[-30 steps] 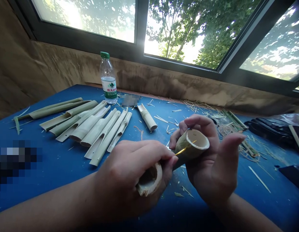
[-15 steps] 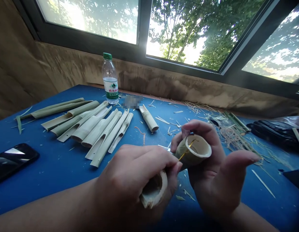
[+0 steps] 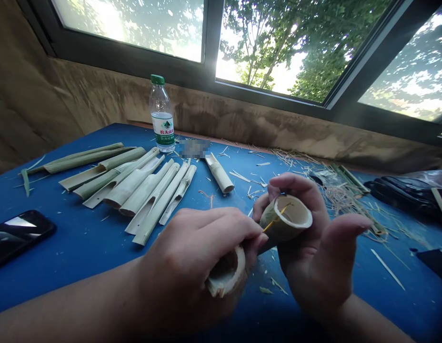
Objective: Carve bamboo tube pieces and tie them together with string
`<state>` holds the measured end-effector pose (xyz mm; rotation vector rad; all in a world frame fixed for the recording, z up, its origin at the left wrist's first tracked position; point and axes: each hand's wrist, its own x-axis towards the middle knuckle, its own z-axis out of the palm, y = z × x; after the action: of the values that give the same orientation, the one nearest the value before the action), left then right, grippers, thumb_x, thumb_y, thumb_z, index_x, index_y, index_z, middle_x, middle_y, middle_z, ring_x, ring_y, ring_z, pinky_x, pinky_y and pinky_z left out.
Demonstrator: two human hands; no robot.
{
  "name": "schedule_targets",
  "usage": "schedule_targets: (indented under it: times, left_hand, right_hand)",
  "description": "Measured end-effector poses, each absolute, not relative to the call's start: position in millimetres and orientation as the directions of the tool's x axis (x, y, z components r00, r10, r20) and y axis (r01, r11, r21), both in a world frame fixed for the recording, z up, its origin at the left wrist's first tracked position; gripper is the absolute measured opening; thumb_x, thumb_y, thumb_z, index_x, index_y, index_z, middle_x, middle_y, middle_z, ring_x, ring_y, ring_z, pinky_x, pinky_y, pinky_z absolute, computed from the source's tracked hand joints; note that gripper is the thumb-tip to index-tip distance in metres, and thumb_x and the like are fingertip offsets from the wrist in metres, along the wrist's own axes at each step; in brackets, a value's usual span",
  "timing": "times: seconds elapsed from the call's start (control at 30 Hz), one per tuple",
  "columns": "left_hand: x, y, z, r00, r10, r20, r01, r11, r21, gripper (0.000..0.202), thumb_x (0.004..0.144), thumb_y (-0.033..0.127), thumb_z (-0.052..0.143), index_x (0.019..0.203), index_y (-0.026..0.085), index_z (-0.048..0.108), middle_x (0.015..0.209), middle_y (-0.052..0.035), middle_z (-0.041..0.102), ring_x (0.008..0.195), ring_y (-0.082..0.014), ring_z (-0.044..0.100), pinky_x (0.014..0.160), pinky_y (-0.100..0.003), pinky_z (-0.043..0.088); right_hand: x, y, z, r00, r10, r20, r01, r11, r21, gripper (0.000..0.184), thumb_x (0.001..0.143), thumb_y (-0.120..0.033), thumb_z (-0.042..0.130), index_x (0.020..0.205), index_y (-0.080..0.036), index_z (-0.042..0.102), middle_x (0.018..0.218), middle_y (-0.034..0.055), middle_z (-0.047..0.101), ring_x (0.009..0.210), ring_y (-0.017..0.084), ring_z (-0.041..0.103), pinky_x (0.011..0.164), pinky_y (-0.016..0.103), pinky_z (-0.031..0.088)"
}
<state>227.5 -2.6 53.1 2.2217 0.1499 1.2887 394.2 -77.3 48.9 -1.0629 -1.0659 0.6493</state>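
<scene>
My left hand (image 3: 199,257) is closed round a short hollow bamboo tube (image 3: 226,274), its open end facing me, and its thumb and forefinger pinch a thin yellow sliver (image 3: 274,219). The sliver passes through the wall of a second bamboo tube (image 3: 287,219). My right hand (image 3: 314,243) cups that second tube from below, fingers curled behind it and thumb sticking out to the right. Both tubes are held just above the blue table (image 3: 81,247).
A row of split bamboo pieces (image 3: 135,186) lies at the left. A water bottle (image 3: 162,116) stands at the back. A dark phone (image 3: 17,236) lies at the left edge. Shavings and thin strips (image 3: 335,195) litter the right side, near a black bag (image 3: 403,190).
Both hands and the two tubes have shifted only slightly. The view has moved a little, and the phone at the left edge now shows plainly.
</scene>
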Motion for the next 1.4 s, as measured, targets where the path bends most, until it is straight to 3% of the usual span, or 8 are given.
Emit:
schedule_targets:
  times: [0.2,0.4,0.57,0.77,0.97,1.23,1.4]
  left_hand:
    - [228.7,-0.5,54.9,0.534,0.348,0.77,-0.169,-0.849,0.501,0.017,0.095,-0.001,0.07,0.106,0.012,0.072,0.086,-0.0019,0.073,0.07,-0.0104,0.068,0.063,-0.021,0.054]
    - [226.4,-1.2,53.0,0.527,0.347,0.776,-0.168,-0.852,0.496,0.013,0.095,0.002,0.073,0.103,0.012,0.072,0.084,-0.0015,0.071,0.068,-0.0102,0.067,0.063,-0.021,0.054]
    - [224.9,-1.6,51.9,0.54,0.348,0.766,-0.16,-0.852,0.499,0.014,0.095,0.003,0.073,0.105,0.012,0.072,0.084,-0.0016,0.072,0.068,-0.0108,0.066,0.062,-0.023,0.054]
    - [226.4,0.0,53.0,0.543,0.347,0.764,-0.162,-0.85,0.501,0.016,0.096,0.002,0.072,0.107,0.014,0.073,0.084,-0.0014,0.071,0.068,-0.0112,0.065,0.061,-0.023,0.053]
    - [226.6,0.2,52.4,0.54,0.342,0.769,-0.17,-0.851,0.498,0.019,0.095,0.001,0.072,0.11,0.012,0.074,0.085,-0.0018,0.07,0.069,-0.0108,0.062,0.063,-0.023,0.052]
    - [226.1,-0.1,54.5,0.532,0.339,0.776,-0.169,-0.855,0.49,0.015,0.095,0.001,0.073,0.107,0.011,0.073,0.086,-0.0011,0.071,0.072,-0.0091,0.064,0.067,-0.021,0.053]
    - [227.0,-1.2,54.5,0.521,0.336,0.784,-0.168,-0.861,0.481,0.012,0.096,0.002,0.073,0.105,0.01,0.074,0.083,-0.0001,0.069,0.066,-0.0072,0.06,0.062,-0.02,0.049]
  right_hand:
    - [393.9,-75.7,49.0,0.374,0.847,0.376,0.011,0.402,-0.916,0.065,0.103,-0.087,0.04,0.126,-0.032,0.067,0.086,0.0039,0.057,0.065,0.022,0.048,0.056,0.038,0.045]
    - [397.6,-80.4,52.1,0.341,0.889,0.305,-0.088,0.353,-0.931,0.065,0.096,-0.09,0.057,0.125,-0.033,0.07,0.093,0.0036,0.058,0.067,0.021,0.05,0.06,0.037,0.046]
    - [398.3,-79.5,52.4,0.358,0.884,0.301,-0.096,0.356,-0.93,0.063,0.094,-0.089,0.06,0.125,-0.035,0.071,0.091,0.0051,0.058,0.081,0.028,0.059,0.064,0.039,0.049]
    - [397.7,-78.5,51.9,0.377,0.871,0.314,-0.073,0.366,-0.928,0.063,0.092,-0.089,0.064,0.122,-0.034,0.073,0.09,0.0052,0.056,0.08,0.028,0.057,0.065,0.04,0.049]
    - [398.1,-78.9,52.3,0.328,0.903,0.278,-0.202,0.355,-0.913,0.062,0.088,-0.086,0.072,0.123,-0.034,0.074,0.088,0.004,0.059,0.063,0.021,0.051,0.056,0.037,0.046]
    - [394.5,-78.4,55.9,0.355,0.892,0.278,-0.197,0.362,-0.911,0.061,0.085,-0.085,0.077,0.119,-0.034,0.076,0.083,0.0036,0.058,0.065,0.022,0.049,0.055,0.036,0.048]
    - [393.6,-77.7,55.3,0.32,0.899,0.299,-0.191,0.371,-0.909,0.061,0.088,-0.086,0.072,0.12,-0.035,0.073,0.083,0.0035,0.057,0.066,0.023,0.051,0.055,0.037,0.051]
